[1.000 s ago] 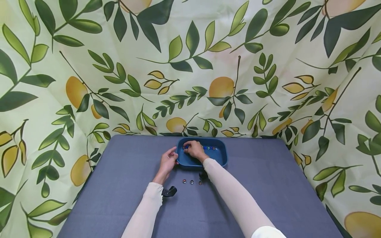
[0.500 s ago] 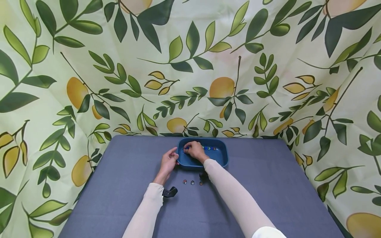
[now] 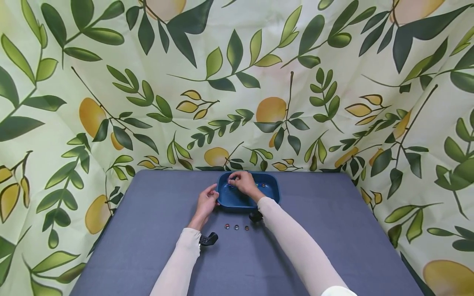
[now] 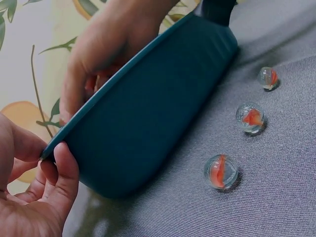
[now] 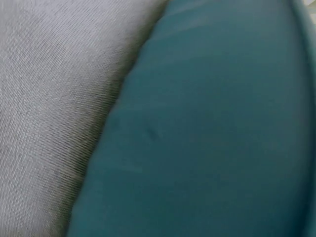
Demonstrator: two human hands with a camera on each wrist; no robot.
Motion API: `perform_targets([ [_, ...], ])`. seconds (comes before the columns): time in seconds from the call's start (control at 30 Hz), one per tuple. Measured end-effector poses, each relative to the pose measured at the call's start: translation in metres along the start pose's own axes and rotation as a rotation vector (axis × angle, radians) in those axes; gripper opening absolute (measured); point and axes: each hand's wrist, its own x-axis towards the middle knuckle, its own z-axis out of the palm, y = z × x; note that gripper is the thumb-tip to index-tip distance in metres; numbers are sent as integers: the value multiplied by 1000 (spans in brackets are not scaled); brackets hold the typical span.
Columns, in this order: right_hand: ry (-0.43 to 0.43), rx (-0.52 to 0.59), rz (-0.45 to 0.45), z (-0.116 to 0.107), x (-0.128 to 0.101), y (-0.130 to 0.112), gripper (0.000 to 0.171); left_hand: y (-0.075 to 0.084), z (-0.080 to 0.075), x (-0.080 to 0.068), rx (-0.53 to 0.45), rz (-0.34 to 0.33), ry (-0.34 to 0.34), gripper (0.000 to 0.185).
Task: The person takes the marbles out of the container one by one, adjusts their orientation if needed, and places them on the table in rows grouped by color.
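A dark blue tray (image 3: 237, 208) stands near the back of the table. My left hand (image 3: 206, 202) pinches its left rim between thumb and fingers, as the left wrist view shows. My right hand (image 3: 242, 183) reaches inside, fingers curled at the far left part, where small marbles (image 3: 230, 185) show at the fingertips; whether one is pinched there cannot be made out. More marbles (image 3: 263, 185) lie along the tray's far side, partly hidden by this hand. In front of the tray, three clear marbles with orange-red swirls (image 4: 221, 172) sit in a row on the cloth.
A grey-blue cloth (image 3: 155, 246) covers the table. Behind and at both sides hangs a curtain (image 3: 237, 94) printed with leaves and lemons. Black wrist devices (image 3: 208, 239) are worn on both arms. The tray's outer wall (image 5: 212, 128) fills most of the right wrist view.
My right hand has lifted slightly and its fingers have shifted at the left end of the marbles. The left hand stays at the rim. The head view has shifted a little.
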Motion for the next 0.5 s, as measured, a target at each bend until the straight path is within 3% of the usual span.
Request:
perform_targets([
  [0.5, 66, 72, -77, -29, -28, -15, 16, 1, -1, -1, -26, 11, 3, 45],
])
